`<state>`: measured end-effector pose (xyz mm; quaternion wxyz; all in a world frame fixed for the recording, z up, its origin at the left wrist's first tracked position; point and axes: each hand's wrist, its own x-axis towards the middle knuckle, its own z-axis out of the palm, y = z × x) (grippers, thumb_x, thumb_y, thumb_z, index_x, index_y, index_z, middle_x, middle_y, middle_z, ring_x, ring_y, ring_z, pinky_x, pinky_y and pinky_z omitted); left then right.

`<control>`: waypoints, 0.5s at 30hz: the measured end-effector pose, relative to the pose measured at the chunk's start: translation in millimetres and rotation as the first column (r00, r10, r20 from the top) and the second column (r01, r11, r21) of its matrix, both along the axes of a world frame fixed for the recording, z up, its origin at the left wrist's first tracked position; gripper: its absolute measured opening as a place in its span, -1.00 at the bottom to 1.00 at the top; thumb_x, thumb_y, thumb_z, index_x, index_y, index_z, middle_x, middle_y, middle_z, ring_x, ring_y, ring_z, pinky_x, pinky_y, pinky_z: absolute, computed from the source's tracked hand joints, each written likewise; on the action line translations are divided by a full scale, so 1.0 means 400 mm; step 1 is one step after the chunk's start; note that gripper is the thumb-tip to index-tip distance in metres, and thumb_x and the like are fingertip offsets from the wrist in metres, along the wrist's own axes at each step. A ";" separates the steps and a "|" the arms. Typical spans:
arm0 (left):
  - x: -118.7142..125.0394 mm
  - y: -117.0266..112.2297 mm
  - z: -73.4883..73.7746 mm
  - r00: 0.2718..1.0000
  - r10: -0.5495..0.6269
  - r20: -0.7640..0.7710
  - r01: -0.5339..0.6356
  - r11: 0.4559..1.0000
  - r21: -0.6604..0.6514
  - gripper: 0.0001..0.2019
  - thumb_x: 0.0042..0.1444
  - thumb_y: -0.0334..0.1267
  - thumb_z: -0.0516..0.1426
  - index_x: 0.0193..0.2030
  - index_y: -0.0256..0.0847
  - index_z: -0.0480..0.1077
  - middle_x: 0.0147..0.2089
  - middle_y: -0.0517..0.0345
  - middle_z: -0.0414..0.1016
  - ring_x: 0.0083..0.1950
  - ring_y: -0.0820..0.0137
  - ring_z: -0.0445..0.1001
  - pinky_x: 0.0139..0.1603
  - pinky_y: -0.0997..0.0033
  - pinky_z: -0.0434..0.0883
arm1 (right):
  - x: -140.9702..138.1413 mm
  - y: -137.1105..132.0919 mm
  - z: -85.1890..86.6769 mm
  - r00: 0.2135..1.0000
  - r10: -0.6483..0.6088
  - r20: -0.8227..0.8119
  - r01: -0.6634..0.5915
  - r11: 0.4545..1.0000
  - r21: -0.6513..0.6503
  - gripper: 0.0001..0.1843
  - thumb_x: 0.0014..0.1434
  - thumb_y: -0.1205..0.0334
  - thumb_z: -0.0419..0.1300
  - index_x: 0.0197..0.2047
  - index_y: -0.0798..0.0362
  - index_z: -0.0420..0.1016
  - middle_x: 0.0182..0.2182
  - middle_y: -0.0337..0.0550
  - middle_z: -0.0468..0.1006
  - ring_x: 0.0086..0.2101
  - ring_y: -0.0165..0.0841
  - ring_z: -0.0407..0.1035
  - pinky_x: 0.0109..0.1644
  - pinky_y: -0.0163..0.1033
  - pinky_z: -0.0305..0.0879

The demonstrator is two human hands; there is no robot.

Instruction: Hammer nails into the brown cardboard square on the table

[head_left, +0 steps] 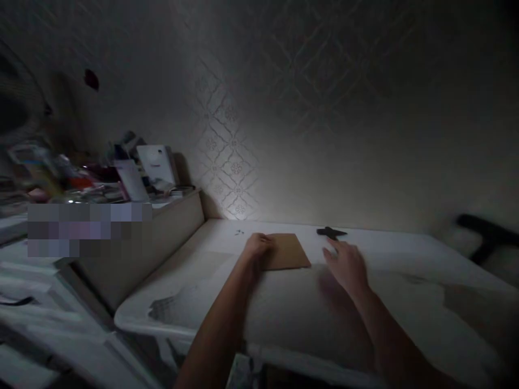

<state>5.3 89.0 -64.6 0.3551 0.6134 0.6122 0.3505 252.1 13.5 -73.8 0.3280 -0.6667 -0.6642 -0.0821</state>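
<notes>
A flat brown piece of cardboard (287, 253) lies on the white table. My left hand (259, 247) is closed over its left edge, fingers curled; the fingertips are partly hidden. To the right of the cardboard, my right hand (347, 266) is stretched out above the table, thumb and forefinger apart, nothing seen in it. Its fingertips come close to a dark tool (330, 232) with a pointed right end, perhaps a hammer head; whether they touch it I cannot tell. Several tiny dark bits (239, 232) lie beyond my left hand.
A white cabinet (158, 232) stands along the table's left side, crowded on top with a white box (157, 163) and other blurred items. The patterned wall (324, 135) bounds the back. A black T-shaped part (484, 232) rises at the right edge. The light is dim.
</notes>
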 end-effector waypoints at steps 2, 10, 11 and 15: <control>0.001 -0.001 -0.001 1.000 -0.014 0.009 0.014 1.000 -0.004 -0.76 -0.15 -0.36 0.33 -0.26 -0.30 0.58 -0.29 0.03 0.63 -0.21 0.28 0.58 -0.25 0.47 0.44 | 0.034 0.003 0.006 0.989 -0.142 0.044 0.144 0.988 -0.057 -0.54 0.23 0.23 0.06 0.14 0.24 0.47 -0.11 0.21 0.59 -0.08 -0.02 0.47 0.03 0.02 0.33; -0.005 -0.002 0.022 0.995 0.090 -0.030 -0.090 0.996 -0.005 -0.70 0.01 -0.26 0.27 -0.10 -0.29 0.55 -0.12 -0.04 0.63 -0.12 0.29 0.59 -0.19 0.50 0.45 | 0.082 0.018 -0.037 0.973 -0.221 0.072 0.232 0.948 -0.220 -0.38 0.11 0.28 0.15 0.24 0.28 0.31 -0.08 0.22 0.57 -0.07 -0.07 0.47 -0.03 -0.09 0.35; -0.009 -0.004 0.027 0.991 0.109 -0.074 -0.109 0.994 0.007 -0.69 0.02 -0.24 0.26 -0.08 -0.28 0.54 -0.07 -0.05 0.62 -0.08 0.28 0.58 -0.17 0.49 0.45 | 0.082 0.020 -0.040 0.973 -0.222 0.056 0.229 0.948 -0.220 -0.38 0.10 0.31 0.14 0.25 0.26 0.31 -0.08 0.21 0.57 -0.07 -0.07 0.47 -0.05 -0.10 0.35; -0.024 -0.020 0.034 0.974 0.097 -0.203 -0.096 0.995 0.014 -0.68 -0.07 -0.15 0.29 -0.19 -0.29 0.55 -0.11 -0.04 0.62 0.00 0.14 0.54 -0.10 0.40 0.43 | 0.086 0.030 -0.036 0.967 -0.216 -0.138 0.179 0.955 -0.237 -0.36 0.02 0.34 0.17 0.22 0.18 0.35 -0.17 0.09 0.60 -0.12 -0.08 0.49 -0.09 -0.09 0.38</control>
